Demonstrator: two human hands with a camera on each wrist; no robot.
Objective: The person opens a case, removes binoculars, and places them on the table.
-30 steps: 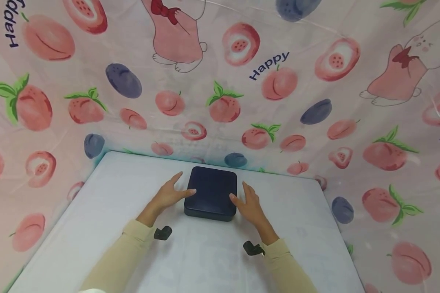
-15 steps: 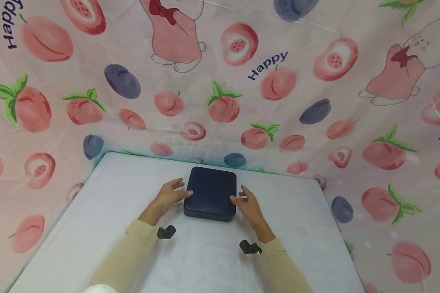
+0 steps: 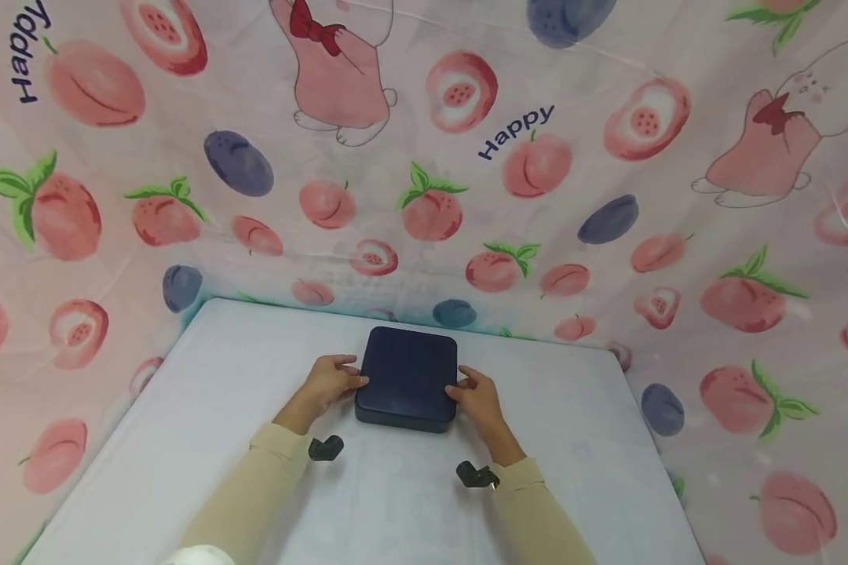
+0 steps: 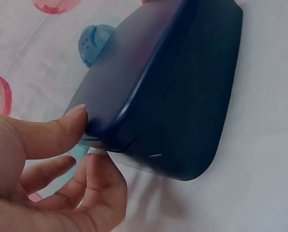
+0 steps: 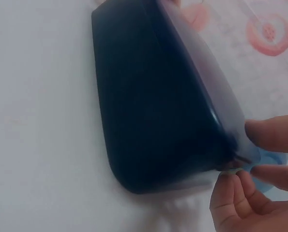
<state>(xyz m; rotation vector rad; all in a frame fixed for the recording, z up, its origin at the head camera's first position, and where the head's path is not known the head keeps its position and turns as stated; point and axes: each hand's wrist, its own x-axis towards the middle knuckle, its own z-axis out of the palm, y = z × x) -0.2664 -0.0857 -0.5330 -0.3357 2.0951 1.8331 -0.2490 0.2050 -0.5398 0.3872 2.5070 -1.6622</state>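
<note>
A dark navy box (image 3: 408, 375) with rounded corners lies flat on the white table, its smooth top facing up. On its left side, my left hand (image 3: 328, 382) pinches the edge, thumb on the top rim and curled fingers against the side wall; the left wrist view shows this box (image 4: 182, 92) and hand (image 4: 61, 159) close up. My right hand (image 3: 477, 395) grips the opposite edge in the same way. In the right wrist view, the right thumb presses the top rim of the box (image 5: 148, 96), with the fingertips of the hand (image 5: 255, 188) at a corner seam below.
The white table (image 3: 572, 455) meets a fruit-and-rabbit printed curtain (image 3: 367, 180) just behind the box. The same cloth hangs along both sides. A small black camera mount (image 3: 327, 448) sits at the left wrist, another mount (image 3: 475, 475) at the right.
Both hands have closed in from spread fingers to a pinch on the box's left and right edges. The box stays in the same place on the table.
</note>
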